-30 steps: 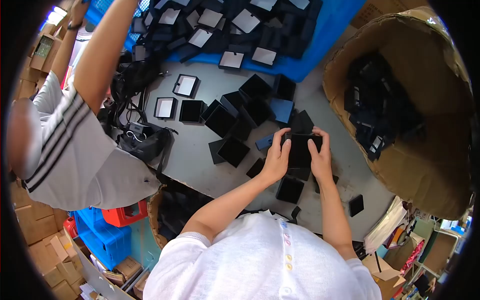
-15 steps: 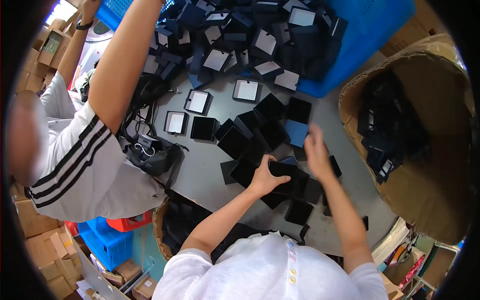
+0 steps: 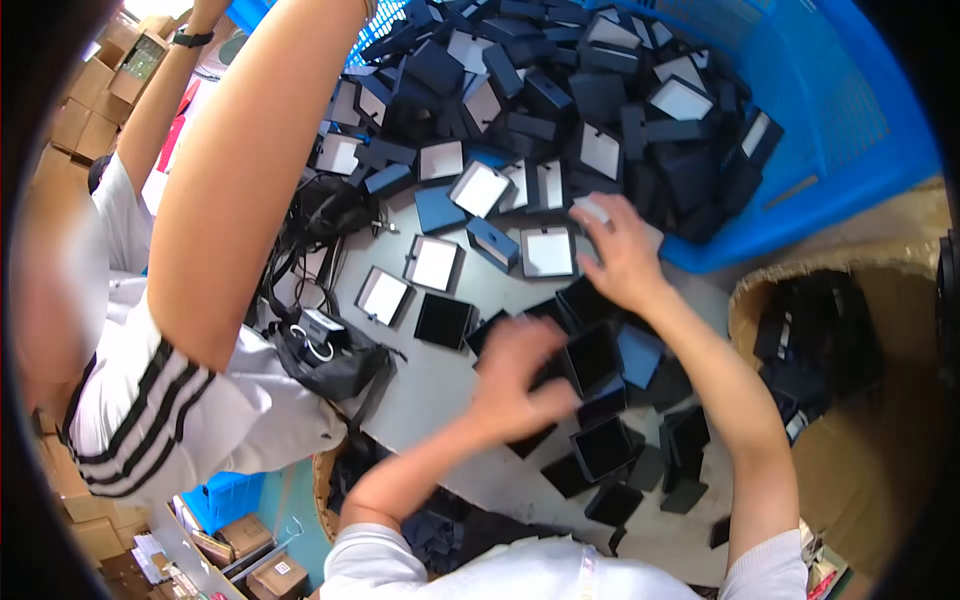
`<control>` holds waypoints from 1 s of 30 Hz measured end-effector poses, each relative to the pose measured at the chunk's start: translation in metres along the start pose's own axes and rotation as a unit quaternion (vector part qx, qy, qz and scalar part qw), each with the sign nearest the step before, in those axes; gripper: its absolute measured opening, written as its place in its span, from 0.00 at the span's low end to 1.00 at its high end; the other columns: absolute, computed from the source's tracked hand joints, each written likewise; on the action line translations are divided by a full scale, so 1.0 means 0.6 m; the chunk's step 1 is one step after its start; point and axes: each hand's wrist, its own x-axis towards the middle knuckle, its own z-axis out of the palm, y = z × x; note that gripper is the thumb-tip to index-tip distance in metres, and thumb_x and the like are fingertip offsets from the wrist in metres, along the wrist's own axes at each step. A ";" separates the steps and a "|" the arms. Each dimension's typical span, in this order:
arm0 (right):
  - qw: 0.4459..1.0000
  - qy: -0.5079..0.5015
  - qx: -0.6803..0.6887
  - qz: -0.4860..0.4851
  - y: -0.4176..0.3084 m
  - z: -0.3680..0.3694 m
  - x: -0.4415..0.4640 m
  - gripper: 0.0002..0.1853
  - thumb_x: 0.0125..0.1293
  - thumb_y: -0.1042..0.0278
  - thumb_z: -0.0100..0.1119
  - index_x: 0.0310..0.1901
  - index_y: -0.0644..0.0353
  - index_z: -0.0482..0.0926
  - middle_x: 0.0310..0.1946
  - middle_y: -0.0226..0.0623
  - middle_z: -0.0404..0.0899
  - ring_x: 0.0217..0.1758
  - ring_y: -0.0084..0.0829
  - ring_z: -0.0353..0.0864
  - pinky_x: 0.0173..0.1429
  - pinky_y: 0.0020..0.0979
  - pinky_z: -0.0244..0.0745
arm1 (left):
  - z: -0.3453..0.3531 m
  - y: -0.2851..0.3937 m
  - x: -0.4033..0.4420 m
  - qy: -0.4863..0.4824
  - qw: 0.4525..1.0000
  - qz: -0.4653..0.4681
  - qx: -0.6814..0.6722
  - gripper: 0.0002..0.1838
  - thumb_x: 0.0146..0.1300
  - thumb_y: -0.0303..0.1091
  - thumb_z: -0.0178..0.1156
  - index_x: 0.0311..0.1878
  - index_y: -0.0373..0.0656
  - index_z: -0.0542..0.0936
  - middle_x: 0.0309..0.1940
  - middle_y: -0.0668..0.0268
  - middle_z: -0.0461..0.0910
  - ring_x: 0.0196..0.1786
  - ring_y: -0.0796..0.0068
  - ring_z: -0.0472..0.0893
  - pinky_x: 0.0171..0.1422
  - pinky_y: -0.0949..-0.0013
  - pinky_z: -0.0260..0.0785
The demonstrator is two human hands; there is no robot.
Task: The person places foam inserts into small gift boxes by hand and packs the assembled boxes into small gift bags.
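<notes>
My left hand (image 3: 515, 385) is blurred by motion above dark, open box parts, its thumb held apart from the fingers and nothing visible in it. My right hand (image 3: 628, 255) reaches to the near edge of the heap, fingers spread over a white-lined box part that they partly cover. Between the hands lies a cluster of black box parts (image 3: 592, 358) and a blue one (image 3: 638, 355). Left of my right hand, a white-lined box tray (image 3: 547, 252) lies on the grey table (image 3: 410, 395), with a blue box part (image 3: 492, 243) beside it.
A blue plastic crate (image 3: 850, 130) tips out a heap of dark box parts (image 3: 530, 90). A cardboard carton (image 3: 870, 440) with dark pieces stands at right. On the left, another person's arm (image 3: 250, 170) reaches across, near a black bag (image 3: 335, 370) and cables.
My right hand has moved away from the blue box part, up to the heap. My left hand has let go of a black box part and shifted. The camera view has swung.
</notes>
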 end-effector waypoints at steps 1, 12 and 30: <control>0.998 -0.052 -0.005 -0.019 -0.001 0.024 0.009 0.31 0.49 0.71 0.67 0.58 0.52 0.71 0.60 0.47 0.66 0.65 0.54 0.62 0.68 0.49 0.60 | -0.021 -0.075 0.029 0.124 0.974 -0.176 -0.073 0.34 0.44 0.36 0.69 0.57 0.39 0.71 0.53 0.51 0.73 0.58 0.50 0.71 0.63 0.55 0.63; 0.937 -0.253 -0.141 -0.195 0.049 0.225 0.190 0.29 0.54 0.70 0.62 0.60 0.41 0.72 0.67 0.42 0.62 0.73 0.51 0.53 0.75 0.51 0.47 | -0.279 -0.568 0.321 0.109 0.943 -0.287 0.126 0.68 0.36 0.43 0.80 0.75 0.41 0.43 0.70 0.44 0.55 0.70 0.54 0.62 0.72 0.61 0.57; 0.934 -0.167 -0.299 -0.101 0.156 0.206 0.266 0.20 0.52 0.71 0.64 0.50 0.59 0.78 0.62 0.47 0.67 0.66 0.45 0.63 0.65 0.45 0.59 | -0.159 -0.646 0.559 0.123 0.925 -0.217 0.287 0.54 0.47 0.55 0.70 0.68 0.30 0.57 0.63 0.44 0.67 0.66 0.47 0.67 0.71 0.51 0.56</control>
